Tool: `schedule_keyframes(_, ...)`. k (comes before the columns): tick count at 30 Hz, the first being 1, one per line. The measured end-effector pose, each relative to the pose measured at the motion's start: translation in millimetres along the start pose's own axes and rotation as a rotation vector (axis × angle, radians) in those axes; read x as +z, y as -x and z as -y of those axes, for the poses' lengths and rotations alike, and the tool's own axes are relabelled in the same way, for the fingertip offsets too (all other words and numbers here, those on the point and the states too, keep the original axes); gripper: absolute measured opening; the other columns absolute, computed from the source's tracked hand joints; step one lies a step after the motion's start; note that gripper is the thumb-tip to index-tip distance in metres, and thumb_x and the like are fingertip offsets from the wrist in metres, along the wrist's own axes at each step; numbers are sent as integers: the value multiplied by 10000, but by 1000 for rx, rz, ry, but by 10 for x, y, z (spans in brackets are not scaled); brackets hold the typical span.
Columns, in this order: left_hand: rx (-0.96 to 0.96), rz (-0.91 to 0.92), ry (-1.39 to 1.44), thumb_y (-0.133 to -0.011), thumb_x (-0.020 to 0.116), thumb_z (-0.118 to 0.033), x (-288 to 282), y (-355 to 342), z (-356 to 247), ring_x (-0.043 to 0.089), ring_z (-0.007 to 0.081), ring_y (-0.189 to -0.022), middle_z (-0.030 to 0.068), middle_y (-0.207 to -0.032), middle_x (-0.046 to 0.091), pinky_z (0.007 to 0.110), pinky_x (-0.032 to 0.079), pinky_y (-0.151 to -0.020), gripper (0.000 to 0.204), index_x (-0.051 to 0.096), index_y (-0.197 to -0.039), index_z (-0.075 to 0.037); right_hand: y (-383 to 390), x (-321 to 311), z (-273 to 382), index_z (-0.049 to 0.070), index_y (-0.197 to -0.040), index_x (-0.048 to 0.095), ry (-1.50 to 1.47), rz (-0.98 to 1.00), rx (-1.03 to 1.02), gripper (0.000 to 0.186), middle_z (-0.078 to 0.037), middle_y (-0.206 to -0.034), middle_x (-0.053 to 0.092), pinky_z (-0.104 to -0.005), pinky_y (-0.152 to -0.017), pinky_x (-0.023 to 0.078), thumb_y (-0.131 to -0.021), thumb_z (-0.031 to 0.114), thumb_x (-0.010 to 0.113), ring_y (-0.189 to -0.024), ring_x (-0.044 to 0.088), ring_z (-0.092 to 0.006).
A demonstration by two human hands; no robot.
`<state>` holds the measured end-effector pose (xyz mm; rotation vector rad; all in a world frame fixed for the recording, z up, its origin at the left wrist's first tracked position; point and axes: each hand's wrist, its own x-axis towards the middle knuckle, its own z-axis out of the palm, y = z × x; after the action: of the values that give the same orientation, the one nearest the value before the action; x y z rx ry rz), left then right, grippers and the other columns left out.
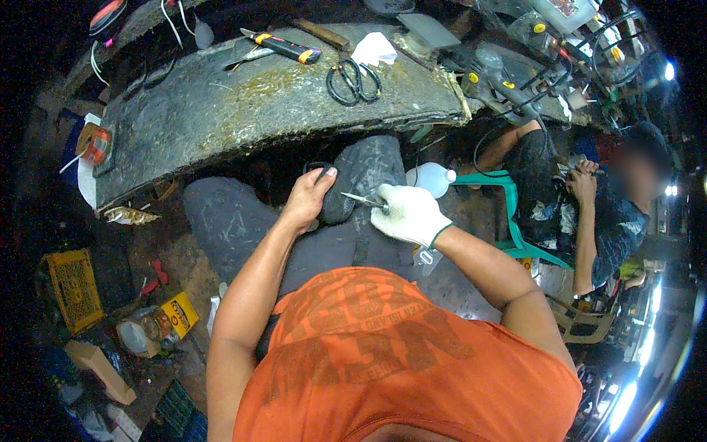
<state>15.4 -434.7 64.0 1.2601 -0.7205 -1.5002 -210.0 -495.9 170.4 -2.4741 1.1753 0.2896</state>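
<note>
My left hand [309,195], bare, is closed on the edge of a dark, rounded, shoe-like piece [336,202] held over my lap. Its exact kind does not show against the dark trousers. In a white knit glove with a green cuff, my right hand [411,215] grips a thin pointed metal tool [359,199]. The tool's tip points left toward the dark piece; whether they touch, I cannot tell. The fingers gripping the tool's rear end partly hide it.
Ahead is a worn workbench [221,121] with black-handled scissors [352,82], a utility knife [283,46], a hammer [322,33] and crumpled white paper [374,50]. A white jug [433,179] and green chair [508,199] stand right, near another person [626,214]. Left lies a yellow crate [74,291].
</note>
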Motion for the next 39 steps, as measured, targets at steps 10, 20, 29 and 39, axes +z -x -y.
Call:
schedule_keyframes(10,7,4,-16,-1143,610,-363,37,-40,35,654,95,-818,2,-971,753,304,551,-781,352,741,-1109,-38,68,53,-18,18,-1002,672,48,-40,-82,359,-247,-883,741,-563,-771,591,-933,369,653,-832,739,-465)
schedule_keyframes(20,-69,183,140,-1109,686,-371,-98,-44,-12,668,96,-951,28,-1074,775,314,551,-883,413,749,-1223,21,83,89,-118,48,-997,692,-56,-113,-105,293,-211,-858,732,-515,-751,593,-915,330,706,-824,739,-428)
schedule_keyframes(29,130,48,-412,-1029,790,-333,-124,-106,-320,671,97,-854,17,-961,778,330,562,-808,359,767,-1126,12,183,290,-413,58,-1067,695,-664,-149,84,282,-146,-873,684,-403,-772,561,-942,296,778,-812,674,-273)
schedule_keyframes(39,-112,338,-282,-1084,722,-317,272,-579,-676,685,110,-909,25,-1064,775,317,569,-861,355,745,-1227,7,210,157,-452,60,-1021,704,-508,-224,161,346,-234,-886,735,-513,-788,579,-947,398,714,-867,735,-453)
